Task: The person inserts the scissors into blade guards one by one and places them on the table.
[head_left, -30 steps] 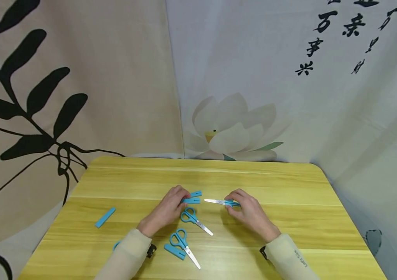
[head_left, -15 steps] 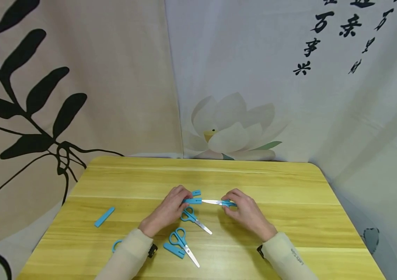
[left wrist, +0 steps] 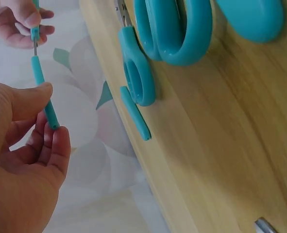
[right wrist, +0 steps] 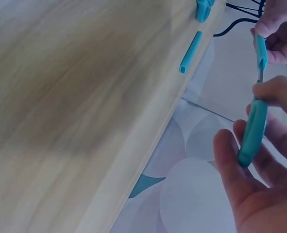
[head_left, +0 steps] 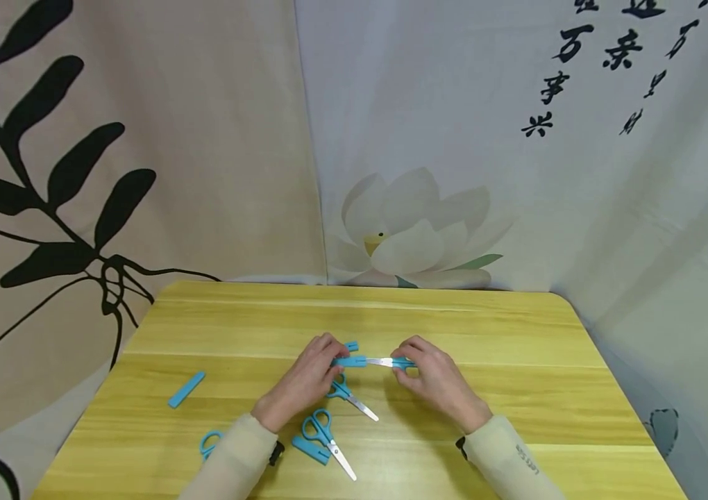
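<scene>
My left hand (head_left: 304,382) pinches a blue blade cover (head_left: 351,362) between thumb and fingers, its mouth facing right. Opposite it, my right hand (head_left: 441,382) grips a pair of scissors by the blue handles (right wrist: 254,128). The front part of the scissors' silver blades (head_left: 380,362) is hidden inside the cover, while a short stretch of metal shows between the two hands. Both wrist views show the cover (left wrist: 39,70) and scissors in line, held above the table. Just past my left fingers lies another blue cover (head_left: 352,345), partly hidden.
Scissors (head_left: 357,404) lie on the wooden table (head_left: 516,361) below my left fingers. Nearer me, second scissors (head_left: 332,441) lie by a blue cover (head_left: 310,450). Another cover (head_left: 187,390) rests at left, and a blue handle loop (head_left: 209,443) shows beside my left sleeve. A printed curtain (head_left: 235,139) hangs behind.
My hands have come closer together. The scissors' blades, first apart from the cover, have slid left into it. My left hand has shifted slightly right, uncovering more of the loop by the sleeve.
</scene>
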The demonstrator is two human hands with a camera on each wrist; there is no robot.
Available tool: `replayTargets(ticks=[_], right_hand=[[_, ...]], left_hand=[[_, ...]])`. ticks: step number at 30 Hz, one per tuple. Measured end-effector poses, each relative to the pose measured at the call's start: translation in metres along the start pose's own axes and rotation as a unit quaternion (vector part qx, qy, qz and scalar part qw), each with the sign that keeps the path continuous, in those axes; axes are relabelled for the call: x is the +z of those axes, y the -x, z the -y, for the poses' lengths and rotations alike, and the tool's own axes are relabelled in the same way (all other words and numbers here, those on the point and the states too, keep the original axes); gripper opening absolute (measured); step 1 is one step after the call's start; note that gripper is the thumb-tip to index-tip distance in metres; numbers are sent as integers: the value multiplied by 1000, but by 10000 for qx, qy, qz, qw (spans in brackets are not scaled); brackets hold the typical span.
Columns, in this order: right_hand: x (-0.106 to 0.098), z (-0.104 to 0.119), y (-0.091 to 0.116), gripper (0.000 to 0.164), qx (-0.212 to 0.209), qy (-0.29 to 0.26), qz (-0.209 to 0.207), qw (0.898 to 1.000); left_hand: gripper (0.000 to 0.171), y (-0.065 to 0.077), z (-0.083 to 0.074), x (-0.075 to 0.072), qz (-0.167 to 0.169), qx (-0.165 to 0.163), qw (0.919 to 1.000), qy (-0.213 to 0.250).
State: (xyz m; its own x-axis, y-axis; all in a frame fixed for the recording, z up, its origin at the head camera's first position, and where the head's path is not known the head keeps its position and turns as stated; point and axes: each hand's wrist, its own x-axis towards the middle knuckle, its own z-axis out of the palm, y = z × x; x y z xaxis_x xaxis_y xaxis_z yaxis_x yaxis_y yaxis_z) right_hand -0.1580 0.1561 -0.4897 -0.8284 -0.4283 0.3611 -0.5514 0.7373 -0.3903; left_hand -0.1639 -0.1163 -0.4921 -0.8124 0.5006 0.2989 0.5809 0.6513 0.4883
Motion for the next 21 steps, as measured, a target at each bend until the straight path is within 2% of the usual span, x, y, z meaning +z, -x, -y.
replayTargets(ticks=[8, 16, 21], right_hand=[[-1, 2, -4, 20, -137, 101, -45, 9998], [0, 4, -7, 22, -383, 183, -104, 9990], [1, 4, -9, 21, -487, 114, -104, 9987]], left_hand=[[21, 0, -1, 2, -124, -13, 9999, -56], [21, -1, -2, 4, -295, 108, 9995, -70], [20, -2, -3, 6, -268, 79, 9996, -52]])
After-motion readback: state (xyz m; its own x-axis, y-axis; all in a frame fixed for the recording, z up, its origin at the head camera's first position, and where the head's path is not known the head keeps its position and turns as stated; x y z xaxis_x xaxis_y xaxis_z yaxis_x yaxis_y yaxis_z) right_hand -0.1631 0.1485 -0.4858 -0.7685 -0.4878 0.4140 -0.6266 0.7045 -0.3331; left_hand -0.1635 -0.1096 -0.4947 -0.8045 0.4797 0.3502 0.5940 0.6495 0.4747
